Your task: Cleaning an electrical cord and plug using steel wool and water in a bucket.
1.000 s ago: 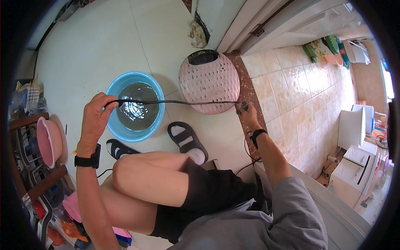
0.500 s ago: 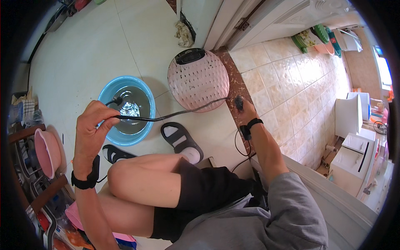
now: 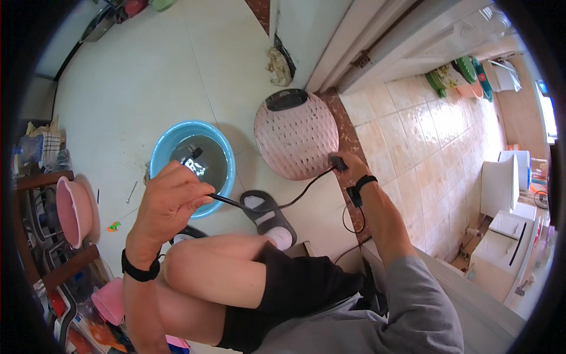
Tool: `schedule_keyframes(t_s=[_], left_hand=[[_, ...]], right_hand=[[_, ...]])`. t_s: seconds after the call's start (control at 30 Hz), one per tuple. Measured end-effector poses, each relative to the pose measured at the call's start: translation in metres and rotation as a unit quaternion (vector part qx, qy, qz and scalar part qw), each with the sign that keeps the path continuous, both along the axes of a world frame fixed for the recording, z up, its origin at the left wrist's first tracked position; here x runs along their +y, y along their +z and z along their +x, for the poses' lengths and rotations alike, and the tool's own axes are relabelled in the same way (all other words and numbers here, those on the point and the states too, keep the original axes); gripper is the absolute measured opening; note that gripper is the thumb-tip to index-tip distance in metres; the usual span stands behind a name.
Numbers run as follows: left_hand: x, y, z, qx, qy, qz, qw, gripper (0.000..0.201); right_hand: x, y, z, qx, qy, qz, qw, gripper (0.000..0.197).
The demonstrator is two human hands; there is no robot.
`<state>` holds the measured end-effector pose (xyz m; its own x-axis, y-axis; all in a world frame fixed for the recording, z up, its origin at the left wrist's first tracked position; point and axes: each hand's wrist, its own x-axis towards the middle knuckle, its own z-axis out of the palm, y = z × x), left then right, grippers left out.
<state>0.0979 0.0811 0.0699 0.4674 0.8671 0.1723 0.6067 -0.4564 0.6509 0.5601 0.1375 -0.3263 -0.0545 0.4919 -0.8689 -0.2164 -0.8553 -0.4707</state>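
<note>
Before you, pale floor tiles meet at thin dark joints. To your right, a mottled reddish-brown threshold strip borders the glossy beige tiles of an adjoining room. Above it stand a white door frame and a white relief-panelled door. Beyond rises a beige wall; bright daylight from the far right glares off the beige tiles. Brown bars of furniture flank your left.

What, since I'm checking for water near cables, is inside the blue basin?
The blue basin holds greyish water with bright reflections. A dark cable end shows against it; whether dipped or above is unclear. The left hand hides the lower-left part.
</note>
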Motion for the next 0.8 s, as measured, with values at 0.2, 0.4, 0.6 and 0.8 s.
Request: schedule_keyframes(t_s=[0.2,0.4,0.6,0.8], left_hand=[[-0.010,0.004,-0.023,0.037,0.046,0.006,0.998,0.017],[0.006,-0.004,-0.012,0.006,0.041,0.024,0.999,0.014],[-0.003,-0.001,-0.020,0.057,0.031,0.004,0.998,0.016],[-0.002,-0.018,-0.023,0.039,0.051,0.035,0.997,0.013]], right_hand=[[-0.033,0.086,-0.047,-0.346,0.388,0.460,0.720,0.023],[-0.042,0.068,-0.004,0.126,-0.203,-0.070,0.968,0.011],[-0.079,0.100,-0.067,0.216,-0.268,-0.093,0.934,0.016],[-0.110,0.178,-0.141,0.311,-0.164,-0.126,0.928,0.025]])
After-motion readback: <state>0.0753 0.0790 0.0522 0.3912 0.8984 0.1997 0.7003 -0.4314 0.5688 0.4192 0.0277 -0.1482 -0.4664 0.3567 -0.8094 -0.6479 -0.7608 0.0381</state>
